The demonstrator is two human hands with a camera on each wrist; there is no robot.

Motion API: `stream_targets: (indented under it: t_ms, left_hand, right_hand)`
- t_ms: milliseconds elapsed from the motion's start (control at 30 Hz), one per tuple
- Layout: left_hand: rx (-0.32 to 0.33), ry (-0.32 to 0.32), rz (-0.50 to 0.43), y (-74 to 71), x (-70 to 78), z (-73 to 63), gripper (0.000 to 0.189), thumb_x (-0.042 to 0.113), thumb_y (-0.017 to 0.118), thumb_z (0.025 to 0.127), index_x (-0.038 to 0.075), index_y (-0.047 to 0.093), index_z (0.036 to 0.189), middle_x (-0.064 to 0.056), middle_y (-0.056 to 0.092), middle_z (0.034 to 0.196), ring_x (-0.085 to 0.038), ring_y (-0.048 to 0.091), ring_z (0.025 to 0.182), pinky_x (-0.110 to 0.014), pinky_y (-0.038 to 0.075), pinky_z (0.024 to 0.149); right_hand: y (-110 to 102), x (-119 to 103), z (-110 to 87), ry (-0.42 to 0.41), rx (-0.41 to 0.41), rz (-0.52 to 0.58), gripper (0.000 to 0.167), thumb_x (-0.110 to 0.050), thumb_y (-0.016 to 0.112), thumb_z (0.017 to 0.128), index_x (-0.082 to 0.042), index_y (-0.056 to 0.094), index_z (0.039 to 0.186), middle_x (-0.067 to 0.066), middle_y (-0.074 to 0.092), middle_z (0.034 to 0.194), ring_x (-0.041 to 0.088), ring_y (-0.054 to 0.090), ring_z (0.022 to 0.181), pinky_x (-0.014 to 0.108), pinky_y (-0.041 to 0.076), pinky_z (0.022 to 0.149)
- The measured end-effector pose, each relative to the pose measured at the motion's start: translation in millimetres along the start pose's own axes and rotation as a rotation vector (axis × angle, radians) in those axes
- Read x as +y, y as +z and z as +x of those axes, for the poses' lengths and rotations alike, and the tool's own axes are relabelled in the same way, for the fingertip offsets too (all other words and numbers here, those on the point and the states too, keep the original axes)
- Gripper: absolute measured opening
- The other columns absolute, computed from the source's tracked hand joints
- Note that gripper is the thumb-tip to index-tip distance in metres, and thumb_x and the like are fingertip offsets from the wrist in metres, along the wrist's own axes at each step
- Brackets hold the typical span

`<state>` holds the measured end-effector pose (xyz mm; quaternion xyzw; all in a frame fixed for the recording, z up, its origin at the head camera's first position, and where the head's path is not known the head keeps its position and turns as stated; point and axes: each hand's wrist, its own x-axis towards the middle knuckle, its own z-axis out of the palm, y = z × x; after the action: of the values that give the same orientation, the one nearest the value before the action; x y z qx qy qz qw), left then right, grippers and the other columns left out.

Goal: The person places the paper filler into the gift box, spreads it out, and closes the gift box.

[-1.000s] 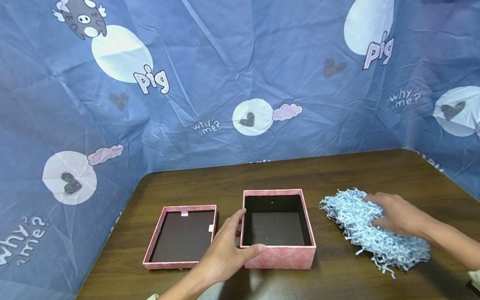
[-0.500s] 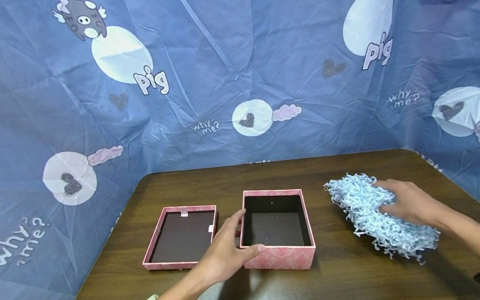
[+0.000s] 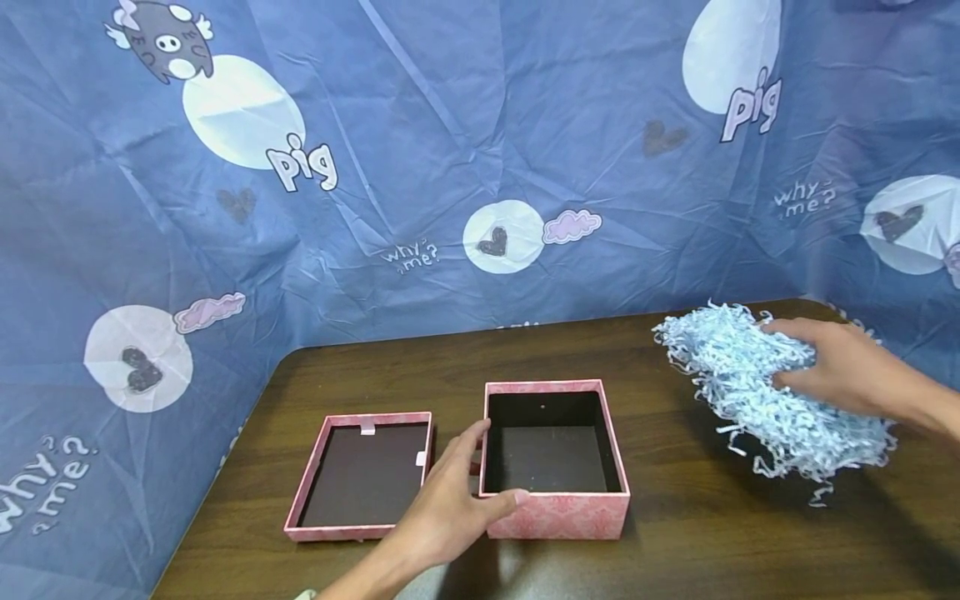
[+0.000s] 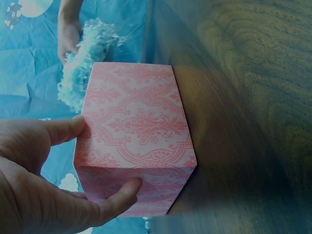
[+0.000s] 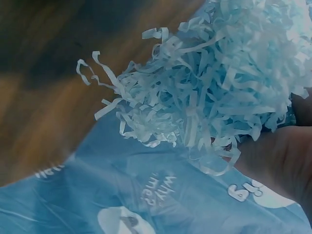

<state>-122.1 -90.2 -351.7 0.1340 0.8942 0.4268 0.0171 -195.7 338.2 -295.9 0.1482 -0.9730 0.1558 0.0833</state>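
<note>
A pink patterned box with a dark inside stands open-topped on the wooden table. My left hand holds it at its near left corner, the thumb on the front wall and the fingers against the left side. In the left wrist view the box shows its damask print close up, the thumb pressed at the rim. On the right, my right hand grips a big tangle of light blue shredded paper above the table. Loose strands of shredded paper fill much of the right wrist view and hide most of the fingers.
Left of the box lies its shallow pink lid, inside up, with small white tabs at its edges. A blue printed cloth hangs behind and beside the brown wooden table.
My right hand has lifted the shredded paper off the table, upward and slightly right. My left hand, the box and the lid have stayed put.
</note>
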Motion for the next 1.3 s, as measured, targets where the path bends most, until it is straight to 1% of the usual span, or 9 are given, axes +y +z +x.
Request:
stream_targets:
  t_ms: [200, 433, 667, 700, 833, 900, 933, 1033, 1300]
  left_hand:
    - [0.001, -0.004, -0.004, 0.1, 0.7, -0.2, 0.084, 0.029, 0.08, 0.078, 0.008, 0.035, 0.146, -0.018, 0.043, 0.142, -0.034, 0.049, 0.121, -0.053, 0.042, 0.098]
    - [0.002, 0.016, -0.003, 0.2, 1.3, -1.9, 0.086, 0.029, 0.081, 0.077, 0.008, 0.034, 0.146, -0.019, 0.043, 0.142, -0.036, 0.048, 0.123, -0.055, 0.04, 0.099]
    - [0.005, 0.021, -0.012, 1.0, 1.0, -1.6, 0.086, 0.029, 0.081, 0.077, 0.008, 0.035, 0.146, -0.019, 0.044, 0.14, -0.035, 0.051, 0.119, -0.053, 0.043, 0.096]
    - [0.004, 0.022, -0.013, 1.2, 0.9, -1.4, 0.086, 0.029, 0.081, 0.077, 0.007, 0.035, 0.146, -0.019, 0.044, 0.14, -0.035, 0.051, 0.119, -0.053, 0.043, 0.096]
    - [0.002, 0.026, -0.021, 1.6, 1.0, -0.7, 0.086, 0.028, 0.081, 0.077, 0.007, 0.035, 0.146, -0.018, 0.045, 0.139, -0.034, 0.051, 0.12, -0.052, 0.043, 0.097]
    - [0.004, 0.027, -0.02, 1.5, 0.6, -0.2, 0.085, 0.028, 0.081, 0.077, 0.006, 0.035, 0.145, -0.017, 0.046, 0.138, -0.032, 0.051, 0.119, -0.051, 0.043, 0.096]
    - [0.004, 0.027, -0.02, 1.5, 0.5, 0.1, 0.085, 0.028, 0.081, 0.077, 0.006, 0.035, 0.145, -0.016, 0.047, 0.137, -0.032, 0.052, 0.118, -0.05, 0.043, 0.096]
    - [0.006, 0.026, -0.017, 1.4, -0.2, 0.6, 0.085, 0.028, 0.08, 0.077, 0.005, 0.035, 0.145, -0.015, 0.048, 0.136, -0.031, 0.052, 0.117, -0.049, 0.044, 0.096]
    - [0.006, 0.02, -0.015, 0.7, -0.4, -0.1, 0.085, 0.03, 0.08, 0.077, 0.006, 0.035, 0.146, -0.015, 0.048, 0.135, -0.031, 0.054, 0.115, -0.048, 0.046, 0.093]
  right_hand:
    - [-13, -7, 4.1, -0.006, 0.024, -0.02, 0.065, -0.011, 0.079, 0.076, 0.006, 0.05, 0.132, 0.038, 0.05, 0.126, 0.058, 0.048, 0.11, 0.065, 0.04, 0.086]
    - [-22, -21, 9.0, -0.022, 0.049, 0.001, 0.065, -0.011, 0.079, 0.075, 0.004, 0.051, 0.132, 0.038, 0.05, 0.127, 0.053, 0.054, 0.104, 0.064, 0.04, 0.087]
    - [-23, -40, 16.8, -0.024, 0.015, 0.066, 0.065, -0.011, 0.078, 0.077, 0.004, 0.049, 0.134, 0.037, 0.047, 0.131, 0.054, 0.048, 0.113, 0.065, 0.037, 0.092]
    - [-22, -43, 17.6, -0.025, 0.009, 0.074, 0.066, -0.011, 0.077, 0.077, 0.003, 0.049, 0.135, 0.037, 0.047, 0.131, 0.051, 0.055, 0.105, 0.064, 0.039, 0.091]
    - [-22, -53, 21.0, -0.036, -0.015, 0.097, 0.068, -0.011, 0.077, 0.078, 0.003, 0.047, 0.137, 0.036, 0.045, 0.133, 0.041, 0.062, 0.091, 0.064, 0.04, 0.091]
    - [-22, -57, 22.9, -0.042, -0.023, 0.106, 0.068, -0.011, 0.077, 0.078, 0.003, 0.046, 0.137, 0.035, 0.045, 0.134, 0.042, 0.061, 0.095, 0.063, 0.039, 0.093]
    - [-22, -59, 23.8, -0.049, -0.025, 0.111, 0.068, -0.011, 0.077, 0.078, 0.003, 0.047, 0.137, 0.035, 0.045, 0.134, 0.046, 0.057, 0.106, 0.064, 0.037, 0.095]
    - [-21, -64, 26.2, -0.063, -0.028, 0.129, 0.067, -0.009, 0.077, 0.078, 0.004, 0.047, 0.137, 0.034, 0.046, 0.135, 0.052, 0.046, 0.119, 0.064, 0.034, 0.098]
    - [-17, -85, 36.0, -0.118, -0.03, 0.162, 0.066, -0.007, 0.077, 0.077, 0.004, 0.049, 0.135, 0.03, 0.048, 0.135, 0.051, 0.041, 0.125, 0.062, 0.031, 0.103]
